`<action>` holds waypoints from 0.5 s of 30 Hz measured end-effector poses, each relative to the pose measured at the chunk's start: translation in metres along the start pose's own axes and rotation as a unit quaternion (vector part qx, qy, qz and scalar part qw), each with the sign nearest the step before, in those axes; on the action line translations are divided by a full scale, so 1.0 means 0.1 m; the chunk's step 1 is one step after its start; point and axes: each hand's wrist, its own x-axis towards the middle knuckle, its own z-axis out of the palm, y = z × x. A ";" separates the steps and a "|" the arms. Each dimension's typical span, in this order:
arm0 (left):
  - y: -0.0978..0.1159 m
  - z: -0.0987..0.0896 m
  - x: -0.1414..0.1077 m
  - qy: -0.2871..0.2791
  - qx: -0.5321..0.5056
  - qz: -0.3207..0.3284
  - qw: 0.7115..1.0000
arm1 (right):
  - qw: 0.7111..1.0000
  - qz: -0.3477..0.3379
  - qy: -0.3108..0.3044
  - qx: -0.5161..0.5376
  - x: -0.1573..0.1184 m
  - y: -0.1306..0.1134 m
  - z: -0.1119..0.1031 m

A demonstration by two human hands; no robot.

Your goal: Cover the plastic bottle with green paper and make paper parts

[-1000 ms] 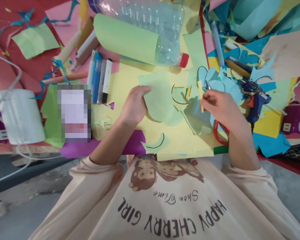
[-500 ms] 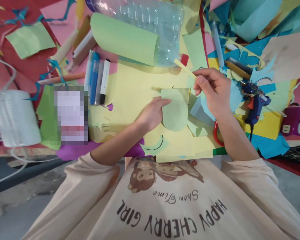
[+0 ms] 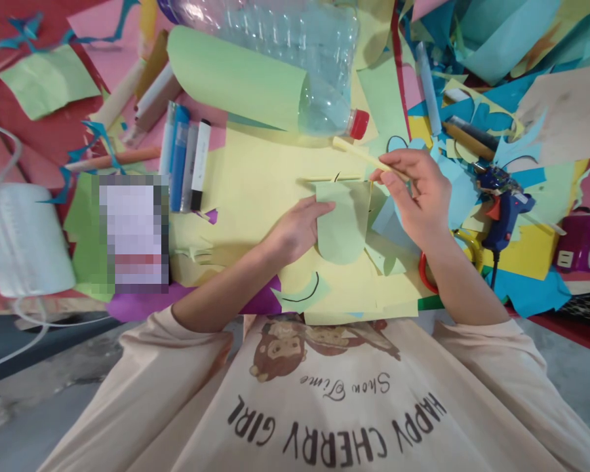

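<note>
My left hand [image 3: 301, 226] pinches the left edge of a pale green paper piece [image 3: 343, 226] with a rounded lower end, its thumb or finger lying on top. Between the fingers of my right hand [image 3: 417, 190] is a thin yellow paper stick [image 3: 358, 155], its far end pointing up and left towards the bottle's red cap [image 3: 358, 124]. Another thin yellow strip [image 3: 319, 177] lies just above the green piece. Below it is a large yellow sheet [image 3: 255, 164].
A clear bottle [image 3: 324, 52] and a rolled green sheet [image 3: 240, 78] lie at the back. Markers [image 3: 200, 164] and a phone [image 3: 132, 229] are left. A blue glue gun [image 3: 506, 213], red-handled scissors [image 3: 427, 274] and paper scraps are right.
My right hand has turned slightly, and the yellow stick now lies flatter and further left, off the red cap. The left hand keeps its hold on the green paper.
</note>
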 end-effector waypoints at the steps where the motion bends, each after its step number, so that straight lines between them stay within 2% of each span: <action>1: 0.00 0.00 0.00 0.002 0.002 0.000 1.000 | 1.000 -0.001 0.002 -0.012 0.00 0.00 -0.01; 4: -0.01 -0.01 0.00 0.015 0.005 0.000 1.000 | 0.997 -0.028 0.007 -0.075 0.00 0.00 -0.02; 9: -0.01 0.01 0.00 0.014 0.007 0.000 1.000 | 0.983 -0.144 0.034 -0.108 0.01 0.00 0.02; 15: -0.01 0.01 -0.02 -0.010 0.011 0.002 1.000 | 0.976 -0.112 -0.011 -0.188 0.01 -0.03 0.08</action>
